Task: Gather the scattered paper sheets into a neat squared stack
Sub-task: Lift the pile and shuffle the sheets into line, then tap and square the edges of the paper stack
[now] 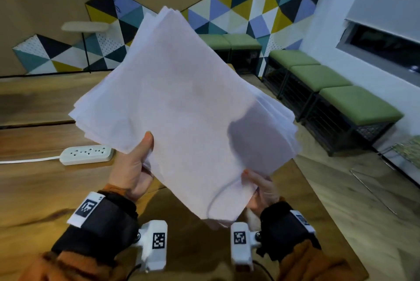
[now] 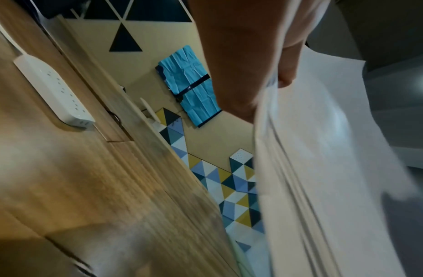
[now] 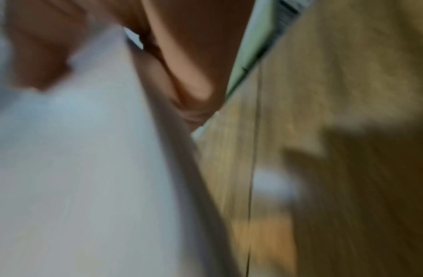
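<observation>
My left hand [image 1: 133,170] and right hand [image 1: 261,192] both pinch a fanned paper stack [image 1: 181,108], tilted above the desk [image 1: 45,189].
</observation>
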`<state>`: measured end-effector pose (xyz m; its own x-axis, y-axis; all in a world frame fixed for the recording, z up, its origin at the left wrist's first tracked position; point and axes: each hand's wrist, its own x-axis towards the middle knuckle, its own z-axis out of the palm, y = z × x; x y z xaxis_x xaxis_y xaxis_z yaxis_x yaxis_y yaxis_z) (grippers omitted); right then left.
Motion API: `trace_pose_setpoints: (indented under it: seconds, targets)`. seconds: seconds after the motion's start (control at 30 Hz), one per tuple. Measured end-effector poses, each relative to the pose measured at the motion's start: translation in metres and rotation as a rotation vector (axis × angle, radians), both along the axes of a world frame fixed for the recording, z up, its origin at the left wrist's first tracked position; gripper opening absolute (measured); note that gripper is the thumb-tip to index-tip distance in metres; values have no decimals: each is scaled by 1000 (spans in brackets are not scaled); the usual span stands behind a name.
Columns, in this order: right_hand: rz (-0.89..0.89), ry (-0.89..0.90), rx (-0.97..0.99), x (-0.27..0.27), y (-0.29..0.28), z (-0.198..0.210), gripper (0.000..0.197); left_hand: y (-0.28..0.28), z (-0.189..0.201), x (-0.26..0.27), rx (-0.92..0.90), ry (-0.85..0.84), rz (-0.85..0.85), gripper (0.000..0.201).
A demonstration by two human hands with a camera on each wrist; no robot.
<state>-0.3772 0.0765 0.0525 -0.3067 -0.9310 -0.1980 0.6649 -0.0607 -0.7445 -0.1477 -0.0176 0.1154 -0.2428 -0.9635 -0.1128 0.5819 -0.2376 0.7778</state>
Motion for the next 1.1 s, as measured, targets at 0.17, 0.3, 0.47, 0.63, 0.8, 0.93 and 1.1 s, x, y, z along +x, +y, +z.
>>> trace_pose_setpoints:
  seconds: [0.17,0.3,0.47,0.63,0.8,0.93,1.1]
  targets:
    - [-244,301,-8,-37,0,18,83,-12,5,43,-56,-36,43,49]
    - [-209,591,31,-51,7,28,44,-23,4,68,-145,-429,-191,73]
    - [-196,714,114,-43,14,19,36,-9,-26,44,-67,-668,1,29]
    - [-214,715,115,-49,23,3,51,5,-32,50,-138,-639,-47,38]
    - [-175,763,140,-40,21,4,39,7,-43,45,-227,-645,-1,29]
    - [-263,743,157,-40,20,14,38,7,-30,43,-314,-652,78,23]
    - [-171,787,186,-39,28,11,46,6,-44,50,-323,-743,-59,49]
